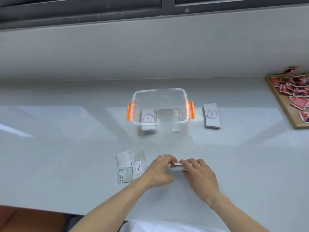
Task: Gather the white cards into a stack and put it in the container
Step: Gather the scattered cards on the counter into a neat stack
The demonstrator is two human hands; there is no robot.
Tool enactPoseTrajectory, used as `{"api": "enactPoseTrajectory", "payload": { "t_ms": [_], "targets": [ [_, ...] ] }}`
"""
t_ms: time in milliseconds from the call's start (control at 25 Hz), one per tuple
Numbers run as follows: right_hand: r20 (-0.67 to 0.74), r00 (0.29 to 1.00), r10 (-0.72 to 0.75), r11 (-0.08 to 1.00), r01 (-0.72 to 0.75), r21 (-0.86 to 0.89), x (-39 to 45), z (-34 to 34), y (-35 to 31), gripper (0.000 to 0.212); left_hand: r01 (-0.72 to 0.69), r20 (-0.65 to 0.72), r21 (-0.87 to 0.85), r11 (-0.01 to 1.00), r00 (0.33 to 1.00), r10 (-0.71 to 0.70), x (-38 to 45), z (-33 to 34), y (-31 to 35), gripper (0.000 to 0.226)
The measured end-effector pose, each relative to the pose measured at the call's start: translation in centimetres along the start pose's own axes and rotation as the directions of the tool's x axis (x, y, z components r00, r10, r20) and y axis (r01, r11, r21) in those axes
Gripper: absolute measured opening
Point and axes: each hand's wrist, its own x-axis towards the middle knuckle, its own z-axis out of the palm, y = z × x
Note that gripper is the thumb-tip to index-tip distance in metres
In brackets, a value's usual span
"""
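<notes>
Both hands hold a stack of white cards point(177, 167) on edge on the white counter; my left hand point(160, 171) grips its left end and my right hand point(199, 173) its right end. Beyond them stands a clear plastic container point(182, 97) with orange handles; a white "love" card stack point(147, 117) lies inside at its left. Another white "love" card stack point(211, 118) lies on the counter right of the container. A flattened card box and a clear sleeve point(131, 165) lie left of my left hand.
A wooden tray point(280, 104) with several red cards sits at the far right edge. The counter point(66, 148) meets a wall ledge behind the container. A brown seat shows at the bottom left.
</notes>
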Motion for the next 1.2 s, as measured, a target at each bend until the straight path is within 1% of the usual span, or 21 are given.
{"api": "enactPoseTrajectory", "payload": {
  "t_ms": [120, 200, 280, 360, 440, 520, 720, 840, 960, 1040, 1120, 1200],
  "targets": [
    [0.005, 1.000, -0.002, 1.000, 0.002, 0.003, 0.0, -0.1, 0.0, 0.032, -0.035, 0.006, 0.246, 0.969, 0.999, 0.034, -1.1, -3.0, -2.8, 0.061],
    [0.001, 1.000, -0.006, 1.000, 0.006, 0.007, 0.1, 0.0, 0.0, 0.034, -0.050, 0.013, 0.423, 0.905, 0.999, 0.049, -1.8, -5.2, -4.7, 0.069],
    [-0.001, 1.000, -0.007, 1.000, 0.007, 0.005, 0.1, 0.1, 0.1, 0.037, -0.068, 0.070, 0.574, 0.816, 0.997, 0.035, -2.4, -7.1, -6.3, 0.075],
    [0.010, 1.000, -0.006, 1.000, 0.006, 0.008, 0.1, 0.3, 0.2, 0.043, -0.101, 0.150, 0.679, 0.727, 0.989, -0.002, -2.7, -8.4, -7.3, 0.078],
    [0.028, 1.000, -0.007, 1.000, 0.007, 0.003, -0.1, 0.4, 0.3, 0.049, -0.125, 0.188, 0.717, 0.686, 0.982, -0.018, -2.8, -9.0, -7.7, 0.076],
    [0.039, 0.999, -0.011, 1.000, 0.011, 0.001, -0.2, 0.7, 0.4, 0.053, -0.127, 0.197, 0.716, 0.687, 0.980, -0.025, -2.8, -9.0, -7.6, 0.073],
    [0.037, 0.999, -0.003, 1.000, 0.004, -0.003, -0.5, 0.9, 0.4, 0.061, -0.104, 0.146, 0.710, 0.697, 0.989, -0.002, -2.2, -8.6, -7.1, 0.065],
    [0.042, 0.999, -0.002, 1.000, 0.002, -0.006, -0.6, 0.9, 0.4, 0.063, -0.095, 0.083, 0.663, 0.743, 0.995, 0.052, -2.2, -8.4, -7.2, 0.051],
    [0.048, 0.999, 0.005, 1.000, -0.005, -0.006, -0.6, 0.9, 0.4, 0.064, -0.073, 0.027, 0.549, 0.833, 0.997, 0.069, -2.3, -8.7, -7.4, 0.030],
    [0.055, 0.998, 0.008, 1.000, -0.007, -0.002, -0.7, 0.9, 0.4, 0.064, -0.032, -0.035, 0.451, 0.892, 0.998, 0.054, -2.3, -9.0, -7.2, 0.023],
    [0.057, 0.998, 0.011, 1.000, -0.012, 0.004, -0.6, 0.9, 0.4, 0.064, 0.016, -0.131, 0.320, 0.947, 0.991, 0.027, -2.1, -8.8, -6.7, 0.019],
    [0.059, 0.998, 0.017, 1.000, -0.017, 0.006, -0.6, 0.8, 0.3, 0.066, 0.041, -0.257, 0.174, 0.984, 0.966, 0.006, -2.0, -8.0, -5.8, 0.016]
  ]
}}
